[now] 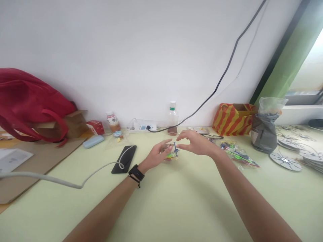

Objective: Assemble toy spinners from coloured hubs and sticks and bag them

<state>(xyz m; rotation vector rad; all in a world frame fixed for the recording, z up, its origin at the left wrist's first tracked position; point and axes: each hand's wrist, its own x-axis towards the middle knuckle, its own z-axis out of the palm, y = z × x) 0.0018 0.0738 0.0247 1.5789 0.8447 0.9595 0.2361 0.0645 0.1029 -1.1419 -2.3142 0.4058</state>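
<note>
My left hand (156,155) curls around the left side of a small see-through object with coloured plastic pieces (172,156), green, yellow and red, low on the table; its exact kind is too small to make out. A thin blue plastic piece (175,146) stands upright at its right side. Close to the right of this blue piece is my right hand (193,142), thumb and forefinger apart, with a gap between the tips. Whether the right fingertips touch the piece I cannot tell.
Bags of coloured plastic pieces (238,154) lie to the right, before a grey bag (264,132) and slotted discs (285,161). Behind stand a bottle (173,117) and a power strip (143,126). A black phone (124,159) with a white cable (101,167) lies left.
</note>
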